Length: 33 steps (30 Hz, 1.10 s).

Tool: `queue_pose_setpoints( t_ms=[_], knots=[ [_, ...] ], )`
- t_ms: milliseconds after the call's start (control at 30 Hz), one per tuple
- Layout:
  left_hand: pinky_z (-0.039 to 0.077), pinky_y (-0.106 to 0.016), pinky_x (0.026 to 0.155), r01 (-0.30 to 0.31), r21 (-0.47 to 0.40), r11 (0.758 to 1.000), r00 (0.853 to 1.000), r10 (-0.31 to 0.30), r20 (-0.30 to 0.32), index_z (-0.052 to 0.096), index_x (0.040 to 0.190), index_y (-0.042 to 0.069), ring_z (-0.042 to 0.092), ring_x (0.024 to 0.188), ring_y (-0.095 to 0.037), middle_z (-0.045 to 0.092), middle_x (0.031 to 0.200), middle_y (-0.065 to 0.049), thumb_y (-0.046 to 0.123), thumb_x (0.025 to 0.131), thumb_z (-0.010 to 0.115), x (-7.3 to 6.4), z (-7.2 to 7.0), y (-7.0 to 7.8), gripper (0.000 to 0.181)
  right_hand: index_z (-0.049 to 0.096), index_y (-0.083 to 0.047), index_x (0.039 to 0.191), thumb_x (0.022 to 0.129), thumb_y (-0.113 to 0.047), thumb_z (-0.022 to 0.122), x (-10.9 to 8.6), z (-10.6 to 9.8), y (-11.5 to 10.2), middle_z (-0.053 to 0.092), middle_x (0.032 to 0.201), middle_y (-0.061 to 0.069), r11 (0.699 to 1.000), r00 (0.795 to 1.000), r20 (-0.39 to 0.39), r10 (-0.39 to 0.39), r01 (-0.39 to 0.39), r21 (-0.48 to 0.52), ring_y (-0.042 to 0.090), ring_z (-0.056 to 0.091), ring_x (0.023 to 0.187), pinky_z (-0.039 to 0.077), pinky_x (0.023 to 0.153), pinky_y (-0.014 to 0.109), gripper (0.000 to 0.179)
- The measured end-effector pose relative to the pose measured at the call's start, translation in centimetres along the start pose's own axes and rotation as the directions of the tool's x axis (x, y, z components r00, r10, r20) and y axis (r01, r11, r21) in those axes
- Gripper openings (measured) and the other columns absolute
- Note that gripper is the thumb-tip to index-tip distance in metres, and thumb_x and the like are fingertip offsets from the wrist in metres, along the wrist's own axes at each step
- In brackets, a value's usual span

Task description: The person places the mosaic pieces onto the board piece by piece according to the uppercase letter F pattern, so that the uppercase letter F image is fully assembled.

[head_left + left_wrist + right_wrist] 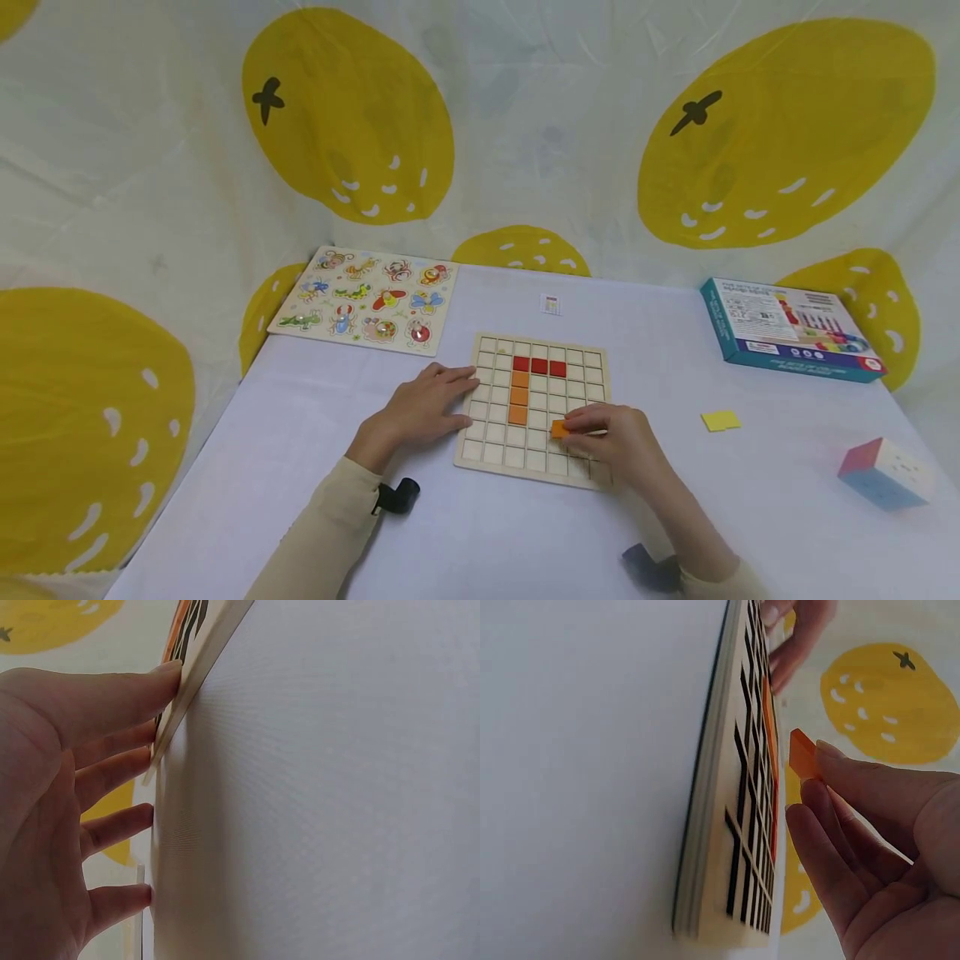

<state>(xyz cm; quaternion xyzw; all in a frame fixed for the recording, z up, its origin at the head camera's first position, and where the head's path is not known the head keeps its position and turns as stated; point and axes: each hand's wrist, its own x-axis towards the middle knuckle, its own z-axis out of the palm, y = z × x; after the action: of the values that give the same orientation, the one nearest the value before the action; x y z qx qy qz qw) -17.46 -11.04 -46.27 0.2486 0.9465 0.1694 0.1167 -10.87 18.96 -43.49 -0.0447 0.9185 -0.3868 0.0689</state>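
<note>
A wooden grid board (pixel 514 457) lies flat on the white table. Three red tiles (pixel 539 366) form a row near its top, and three orange tiles (pixel 518 396) run down in a column below the leftmost red one. My right hand (pixel 611 437) pinches an orange tile (pixel 804 754) between thumb and fingertips, over the lower right part of the grid. At the board's left side, my left hand (pixel 429 406) rests with fingers spread and extended. Its thumb (pixel 142 694) touches the board's edge in the left wrist view.
Behind the left hand lies a puzzle board (pixel 362 293) with insect pictures. A small printed card (pixel 551 304) lies beyond the grid. To the right are yellow pieces (pixel 721 420), a teal-edged box (pixel 795 329) and a coloured cube (pixel 887 473). Lemon-patterned cloth hangs behind.
</note>
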Motion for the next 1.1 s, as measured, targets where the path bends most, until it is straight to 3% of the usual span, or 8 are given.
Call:
queue_pose_setpoints(
  t_ms=[400, 733, 1100],
  knots=[
    [0.053, -0.05, 0.1, 0.005, 0.0, 1.0, 1.0, -0.005, 0.007, 0.053, 0.15, 0.025, 0.046, 0.14, -0.02, 0.042, 0.163, 0.01, 0.042, 0.092, 0.073, 0.1, 0.1, -0.1, 0.064, 0.084, -0.01, 0.093, 0.078, -0.01, 0.087, 1.0, 3.2, -2.2, 0.08, 0.099, 0.002, 0.995, 0.996, 0.018, -0.082, 0.081, 0.054, 0.019, 0.075, 0.099, 0.062, 0.079, 0.023, 0.016],
    [0.053, -0.049, 0.1, 0.011, -0.003, 1.0, 1.0, -0.011, 0.008, 0.053, 0.15, 0.026, 0.045, 0.14, -0.02, 0.042, 0.163, 0.011, 0.042, 0.092, 0.073, 0.1, 0.0, 0.0, 0.063, 0.084, -0.01, 0.09, 0.076, -0.006, 0.088, 1.0, 4.7, -2.3, 0.08, 0.093, -0.003, 0.978, 0.984, -0.016, -0.175, 0.173, -0.114, 0.016, 0.075, 0.096, 0.061, 0.085, 0.032, 0.015],
    [0.053, -0.05, 0.101, 0.013, -0.009, 1.0, 1.0, -0.013, 0.015, 0.053, 0.15, 0.025, 0.045, 0.14, -0.02, 0.041, 0.164, 0.01, 0.041, 0.092, 0.073, 0.1, -0.1, 0.1, 0.063, 0.084, -0.009, 0.085, 0.072, -0.002, 0.089, 1.1, 5.1, -2.7, 0.08, 0.088, -0.003, 0.978, 0.987, -0.062, -0.147, 0.135, -0.157, 0.016, 0.076, 0.092, 0.061, 0.086, 0.035, 0.016]
  ],
)
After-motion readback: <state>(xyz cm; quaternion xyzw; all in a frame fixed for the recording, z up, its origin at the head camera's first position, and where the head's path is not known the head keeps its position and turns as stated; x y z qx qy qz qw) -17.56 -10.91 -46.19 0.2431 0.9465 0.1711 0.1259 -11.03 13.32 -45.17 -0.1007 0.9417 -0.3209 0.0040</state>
